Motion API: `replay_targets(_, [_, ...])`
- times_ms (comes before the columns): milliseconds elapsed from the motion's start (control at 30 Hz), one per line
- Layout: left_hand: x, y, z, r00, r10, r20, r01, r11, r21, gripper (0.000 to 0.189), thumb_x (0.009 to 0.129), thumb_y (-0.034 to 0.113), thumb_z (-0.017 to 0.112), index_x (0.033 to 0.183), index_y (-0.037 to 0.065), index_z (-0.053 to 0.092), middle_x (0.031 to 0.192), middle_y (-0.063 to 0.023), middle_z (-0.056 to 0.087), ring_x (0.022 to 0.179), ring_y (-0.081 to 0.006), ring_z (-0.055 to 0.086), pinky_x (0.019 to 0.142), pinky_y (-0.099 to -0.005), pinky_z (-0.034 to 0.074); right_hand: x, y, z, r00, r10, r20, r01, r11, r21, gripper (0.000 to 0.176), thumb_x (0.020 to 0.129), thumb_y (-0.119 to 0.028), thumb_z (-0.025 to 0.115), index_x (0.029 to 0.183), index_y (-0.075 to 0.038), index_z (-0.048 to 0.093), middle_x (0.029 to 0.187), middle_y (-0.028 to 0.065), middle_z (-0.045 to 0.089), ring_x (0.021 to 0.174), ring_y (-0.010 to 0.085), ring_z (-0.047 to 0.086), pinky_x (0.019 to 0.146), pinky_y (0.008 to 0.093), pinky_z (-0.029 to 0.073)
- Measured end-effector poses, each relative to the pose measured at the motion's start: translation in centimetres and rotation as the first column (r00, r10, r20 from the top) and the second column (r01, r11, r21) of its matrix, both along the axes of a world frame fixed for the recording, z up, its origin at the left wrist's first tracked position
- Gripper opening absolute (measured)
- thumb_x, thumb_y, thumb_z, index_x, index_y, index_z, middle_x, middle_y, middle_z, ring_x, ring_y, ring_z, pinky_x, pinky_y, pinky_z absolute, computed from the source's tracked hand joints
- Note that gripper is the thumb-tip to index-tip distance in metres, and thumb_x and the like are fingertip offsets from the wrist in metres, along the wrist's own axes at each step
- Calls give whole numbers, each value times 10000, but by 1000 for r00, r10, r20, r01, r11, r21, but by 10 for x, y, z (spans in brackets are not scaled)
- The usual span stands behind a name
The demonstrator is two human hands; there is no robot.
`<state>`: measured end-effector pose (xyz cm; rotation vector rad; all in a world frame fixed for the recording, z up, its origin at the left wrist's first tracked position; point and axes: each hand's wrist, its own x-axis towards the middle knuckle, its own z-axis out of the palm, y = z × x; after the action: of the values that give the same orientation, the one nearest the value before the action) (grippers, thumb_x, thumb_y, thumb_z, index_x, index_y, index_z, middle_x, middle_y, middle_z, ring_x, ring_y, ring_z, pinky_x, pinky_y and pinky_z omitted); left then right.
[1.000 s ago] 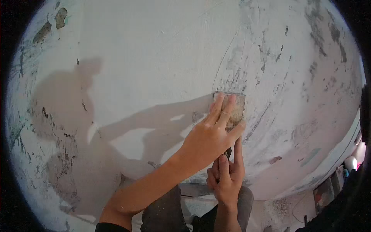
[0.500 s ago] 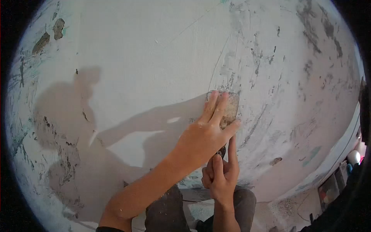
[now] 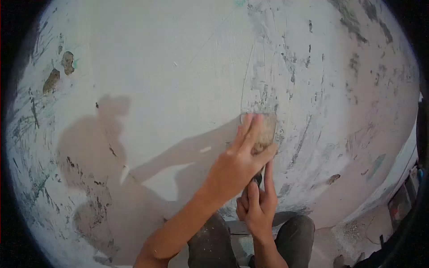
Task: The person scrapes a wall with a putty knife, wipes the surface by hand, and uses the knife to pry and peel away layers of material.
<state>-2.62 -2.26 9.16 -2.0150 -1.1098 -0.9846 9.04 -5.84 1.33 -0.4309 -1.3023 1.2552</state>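
A putty knife (image 3: 267, 128) lies with its wide, stained blade against the white, scuffed wall (image 3: 178, 76). My left hand (image 3: 237, 158) presses on the blade from the left, two fingers stretched flat over its face and the thumb at its right side. Below it, my right hand (image 3: 260, 206) is closed round the dark handle, of which only a bit shows. Its index finger points up along the tool, and the thumb rests on the handle. The lower part of the handle is hidden by the right hand.
Dark scrapes and thin scratches run down the wall above and right of the blade. Chipped holes (image 3: 67, 62) show at the upper left. My knees (image 3: 295, 239) are close under the hands. A speckled floor (image 3: 353, 236) and some blurred items lie at the lower right.
Both hands and the putty knife sit slightly lower in view. The camera view has also shifted, so how far the blade slid on the wall is hard to tell. The hold looks the same.
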Motion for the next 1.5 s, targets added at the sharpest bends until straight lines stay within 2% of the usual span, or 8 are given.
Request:
replay_targets(300, [2, 1, 0, 998, -67, 5, 67, 998, 8, 316, 851, 83, 649, 1151, 162, 709, 1533, -267, 351, 1407, -460, 358, 979, -450, 539, 6, 3, 21, 999, 44, -17, -45, 998, -32, 629, 1056, -93, 404, 1594, -65, 80, 646, -44, 435, 488, 30, 363, 437, 219, 334])
replay_targets(367, [7, -3, 18, 998, 50, -34, -49, 999, 15, 316, 852, 83, 643, 1154, 155, 706, 1529, -277, 350, 1401, -465, 366, 965, -452, 546, -1, 7, 23, 999, 14, -39, -13, 999, 38, 630, 1052, -83, 401, 1595, -64, 80, 630, -46, 432, 478, 30, 363, 436, 217, 330])
replay_targets(700, [0, -2, 12, 997, -22, -75, 21, 1000, -17, 316, 880, 50, 602, 1169, 137, 696, 1522, -300, 339, 1398, -467, 363, 960, -450, 551, 0, -9, 26, 996, 39, -83, -42, 999, -32, 635, 1051, -80, 401, 1598, -86, 77, 609, -46, 415, 461, 35, 356, 416, 228, 317])
replay_targets(733, [1, -5, 22, 997, -7, -78, 5, 1000, -28, 328, 877, 57, 606, 1182, 141, 692, 1532, -296, 324, 1402, -467, 356, 966, -462, 546, -3, -2, 29, 995, 15, -95, -15, 1000, -7, 631, 1068, -161, 430, 1596, -87, 93, 592, -62, 337, 431, 26, 274, 375, 232, 237])
replay_targets(900, [0, -2, 17, 996, 10, -90, -13, 999, -29, 345, 870, 68, 622, 1197, 152, 693, 1537, -288, 322, 1397, -462, 369, 976, -463, 539, -4, -7, 28, 997, -11, -83, 10, 1000, -11, 621, 1065, -129, 415, 1599, -100, 99, 586, -64, 322, 424, 28, 258, 372, 230, 227])
replay_targets(1233, [9, -8, 31, 997, 69, -27, -70, 997, -37, 352, 870, 68, 613, 1195, 173, 700, 1532, -262, 358, 1412, -440, 363, 1007, -461, 516, -5, 2, 40, 995, 4, -103, -1, 1000, 26, 620, 1063, -150, 436, 1590, -65, 120, 587, -63, 332, 428, 25, 294, 371, 221, 250])
replay_targets(1267, [10, -9, 27, 998, 55, -31, -56, 997, -52, 354, 869, 68, 610, 1197, 169, 697, 1531, -261, 360, 1413, -438, 363, 1007, -463, 515, 4, -4, 42, 998, 29, -54, -29, 1000, 0, 625, 1048, -72, 404, 1597, -85, 104, 614, -50, 422, 451, 32, 356, 404, 224, 313])
replay_targets(1500, [5, -5, 31, 1000, -12, 27, 13, 999, -33, 367, 883, 66, 580, 1216, 172, 692, 1554, -242, 333, 1425, -431, 346, 1053, -450, 481, 7, -4, 43, 999, 28, -26, -28, 1000, 7, 637, 1040, -77, 405, 1597, -77, 96, 646, -51, 444, 528, 36, 403, 469, 221, 360])
